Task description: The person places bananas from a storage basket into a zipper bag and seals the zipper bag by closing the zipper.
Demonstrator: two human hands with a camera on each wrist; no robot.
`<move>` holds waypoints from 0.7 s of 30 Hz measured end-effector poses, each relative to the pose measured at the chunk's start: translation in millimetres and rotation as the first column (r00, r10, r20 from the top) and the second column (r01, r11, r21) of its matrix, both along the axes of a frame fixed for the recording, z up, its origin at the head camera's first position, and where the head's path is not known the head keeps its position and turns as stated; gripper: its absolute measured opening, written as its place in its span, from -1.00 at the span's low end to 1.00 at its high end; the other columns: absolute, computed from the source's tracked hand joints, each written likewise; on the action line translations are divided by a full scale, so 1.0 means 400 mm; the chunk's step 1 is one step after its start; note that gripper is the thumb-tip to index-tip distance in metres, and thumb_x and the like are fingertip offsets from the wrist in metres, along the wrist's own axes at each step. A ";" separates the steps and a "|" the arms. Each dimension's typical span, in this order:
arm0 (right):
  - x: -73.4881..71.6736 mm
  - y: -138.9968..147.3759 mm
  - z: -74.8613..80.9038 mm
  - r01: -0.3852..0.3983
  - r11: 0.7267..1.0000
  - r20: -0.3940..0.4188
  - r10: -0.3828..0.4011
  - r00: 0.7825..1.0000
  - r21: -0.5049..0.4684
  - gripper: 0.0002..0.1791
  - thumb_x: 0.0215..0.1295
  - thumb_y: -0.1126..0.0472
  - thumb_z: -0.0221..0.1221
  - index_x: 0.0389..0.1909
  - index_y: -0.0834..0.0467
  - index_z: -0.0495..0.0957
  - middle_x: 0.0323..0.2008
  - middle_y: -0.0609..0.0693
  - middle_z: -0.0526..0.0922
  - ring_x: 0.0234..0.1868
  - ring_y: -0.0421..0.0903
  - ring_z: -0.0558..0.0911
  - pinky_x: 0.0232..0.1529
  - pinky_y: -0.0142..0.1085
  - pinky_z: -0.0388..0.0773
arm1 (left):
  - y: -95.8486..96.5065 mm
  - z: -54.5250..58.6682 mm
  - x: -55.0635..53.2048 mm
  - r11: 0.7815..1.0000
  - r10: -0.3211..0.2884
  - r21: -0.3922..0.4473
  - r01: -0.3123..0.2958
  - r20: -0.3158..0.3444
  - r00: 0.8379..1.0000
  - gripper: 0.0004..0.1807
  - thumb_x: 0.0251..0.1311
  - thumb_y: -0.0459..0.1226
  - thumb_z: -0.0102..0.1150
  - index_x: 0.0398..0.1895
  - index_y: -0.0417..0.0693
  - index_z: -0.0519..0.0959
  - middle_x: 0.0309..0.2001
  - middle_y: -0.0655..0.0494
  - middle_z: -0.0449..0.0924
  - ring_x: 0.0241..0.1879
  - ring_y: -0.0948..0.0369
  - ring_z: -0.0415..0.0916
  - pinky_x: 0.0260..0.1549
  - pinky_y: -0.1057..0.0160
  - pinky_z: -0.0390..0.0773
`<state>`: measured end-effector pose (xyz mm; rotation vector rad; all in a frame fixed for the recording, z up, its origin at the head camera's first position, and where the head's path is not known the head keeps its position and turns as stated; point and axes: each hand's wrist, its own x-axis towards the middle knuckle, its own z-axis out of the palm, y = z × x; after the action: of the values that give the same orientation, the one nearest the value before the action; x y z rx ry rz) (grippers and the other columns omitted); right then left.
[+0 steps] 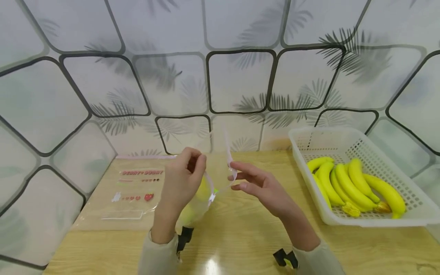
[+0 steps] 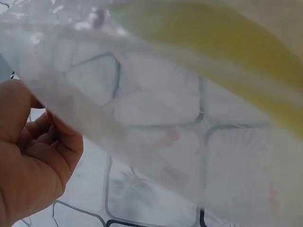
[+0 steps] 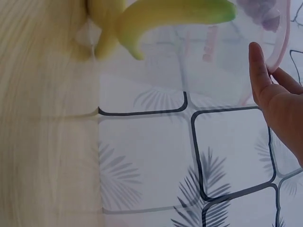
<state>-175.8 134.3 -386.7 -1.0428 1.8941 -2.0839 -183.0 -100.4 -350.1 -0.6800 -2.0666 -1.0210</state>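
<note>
A clear zip bag (image 1: 221, 187) with a pale pink closure strip stands upright with its mouth spread between my hands. Yellow bananas (image 3: 175, 14) show through its film. My left hand (image 1: 180, 179) pinches the bag's near rim between thumb and curled fingers. On the other side, my right hand (image 1: 262, 187) touches the strip with loosely extended fingers, thumb and index apart. A small white slider (image 1: 212, 198) hangs on the strip below the hands. In the left wrist view, cloudy film covers most of the picture and a banana (image 2: 213, 38).
A flat zip bag (image 1: 132, 208) with red print lies on the wooden table (image 1: 247, 244) at the left. At the right stands a white perforated basket (image 1: 374, 221) holding several bananas (image 1: 354, 183). A patterned wall covering (image 1: 240, 84) rises behind the table.
</note>
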 end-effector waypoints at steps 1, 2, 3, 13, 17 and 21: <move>-0.005 -0.012 0.012 0.004 1.000 0.006 -0.004 1.000 -0.008 -0.45 0.45 0.34 0.07 0.40 0.38 0.25 0.21 -0.03 0.50 0.14 -0.05 0.54 0.14 -0.12 0.56 | -0.006 0.012 -0.002 1.000 0.013 0.018 -0.013 0.014 1.000 -0.92 0.26 -0.48 0.12 -0.39 -0.22 0.53 -0.61 0.10 0.45 -0.66 0.30 0.30 -0.67 0.38 0.36; -0.011 -0.023 0.025 0.002 1.000 0.015 -0.001 1.000 -0.017 -0.44 0.45 0.34 0.07 0.41 0.38 0.24 0.22 -0.02 0.48 0.14 -0.06 0.54 0.14 -0.12 0.56 | -0.012 0.026 -0.005 0.999 0.032 0.030 -0.033 0.026 0.999 -0.91 0.27 -0.48 0.10 -0.39 -0.23 0.54 -0.62 0.08 0.46 -0.67 0.29 0.29 -0.68 0.37 0.35; -0.016 -0.034 0.040 -0.002 1.000 0.025 0.003 1.000 -0.030 -0.44 0.45 0.33 0.07 0.41 0.39 0.23 0.23 0.02 0.47 0.14 -0.06 0.54 0.15 -0.12 0.55 | -0.019 0.042 -0.008 0.998 0.054 0.039 -0.056 0.037 0.998 -0.90 0.27 -0.48 0.07 -0.38 -0.24 0.56 -0.63 0.07 0.47 -0.68 0.28 0.30 -0.68 0.36 0.34; -0.044 -0.093 0.161 0.052 0.998 0.078 -0.055 0.995 0.043 -0.44 0.44 0.30 0.07 0.43 0.25 0.29 0.31 0.23 0.42 0.07 0.21 0.61 0.24 -0.11 0.47 | -0.089 0.145 -0.027 0.974 0.225 -0.051 -0.220 0.170 0.959 -0.83 0.15 -0.49 -0.03 -0.40 -0.23 0.60 -0.69 0.02 0.47 -0.75 0.16 0.26 -0.71 0.30 0.26; -0.046 -0.104 0.166 0.064 0.995 0.068 -0.070 0.995 0.078 -0.46 0.45 0.29 0.06 0.42 0.23 0.31 0.31 0.19 0.43 0.10 0.32 0.58 0.25 -0.05 0.46 | -0.100 0.160 -0.026 0.959 0.269 -0.113 -0.258 0.090 0.959 -0.85 0.16 -0.50 -0.02 -0.40 -0.27 0.58 -0.70 0.00 0.42 -0.76 0.15 0.21 -0.71 0.26 0.23; -0.056 -0.090 0.136 0.110 0.987 0.158 -0.127 0.979 0.113 -0.50 0.48 0.29 0.01 0.39 0.32 0.32 0.33 0.26 0.36 0.07 0.10 0.59 0.20 -0.06 0.51 | -0.067 0.153 -0.026 0.940 0.271 -0.226 -0.256 0.036 0.962 -0.91 0.17 -0.51 0.04 -0.41 -0.31 0.55 -0.63 -0.03 0.44 -0.68 0.13 0.26 -0.64 0.23 0.30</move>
<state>-198.2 98.2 -332.2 -0.7282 2.0016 -2.0358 -193.4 -127.1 -288.8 -0.4625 -2.2784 -0.6778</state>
